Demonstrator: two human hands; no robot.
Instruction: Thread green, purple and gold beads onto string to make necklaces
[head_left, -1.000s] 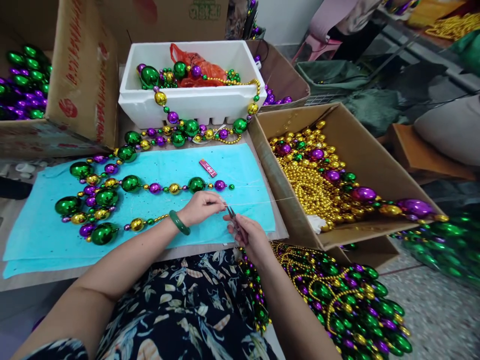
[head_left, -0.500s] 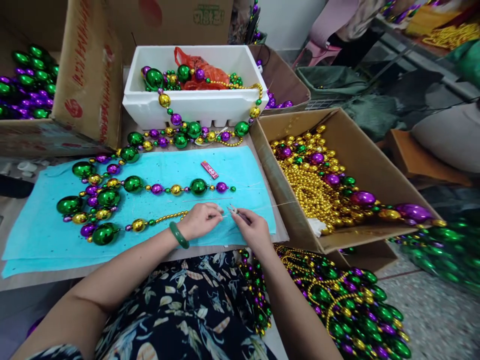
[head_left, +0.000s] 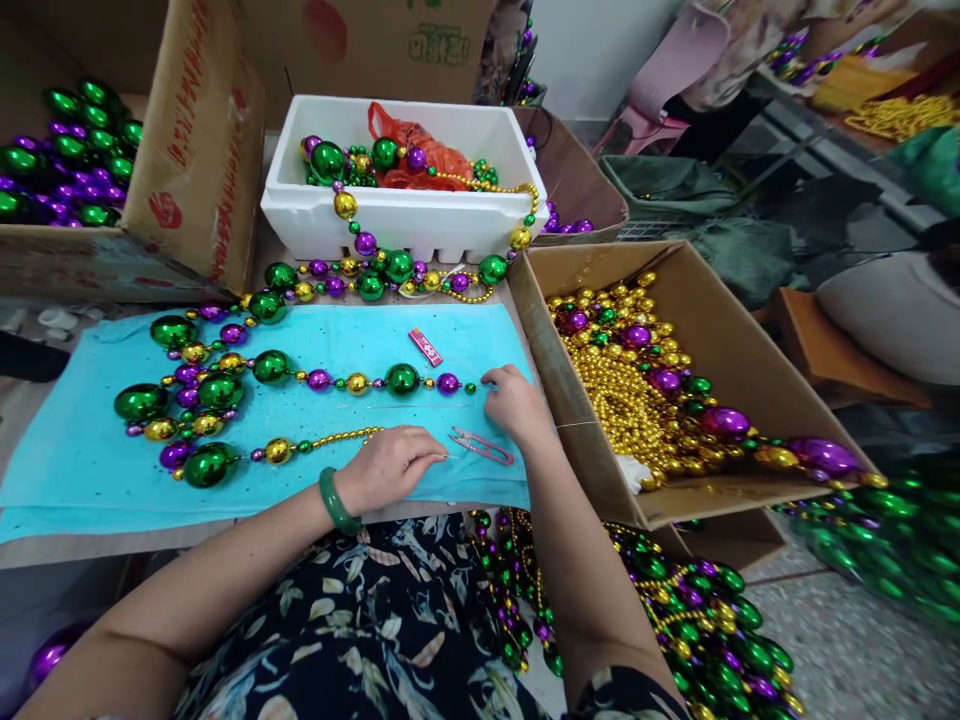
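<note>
My left hand (head_left: pixel 397 465) is closed in a pinch, with a thin white thread end (head_left: pixel 451 457) poking out past the fingertips. Beside it, a string of small gold beads (head_left: pixel 341 436) runs up to the hand. My right hand (head_left: pixel 516 402) has its fingers bent together by the green end bead (head_left: pixel 470 388) of a bead strand (head_left: pixel 403 380); what is between the fingertips is too small to see. Pink-handled thread snips (head_left: pixel 484 447) lie on the blue cloth (head_left: pixel 285 490) between my hands. A long thin needle-like line (head_left: pixel 416 407) lies above my left hand.
A white foam box (head_left: pixel 405 225) of beads and a red bag stands at the back. At right is a cardboard box (head_left: pixel 592 430) of gold beads; another box (head_left: pixel 199 150) stands left. A small dark-red packet (head_left: pixel 425 347) lies on the cloth. Bead strands (head_left: pixel 720 630) hang below right.
My right hand has let go of the thread snips, which now lie on the cloth, and has moved up to the strand's end. My left hand has shifted slightly down, still pinching the thread.
</note>
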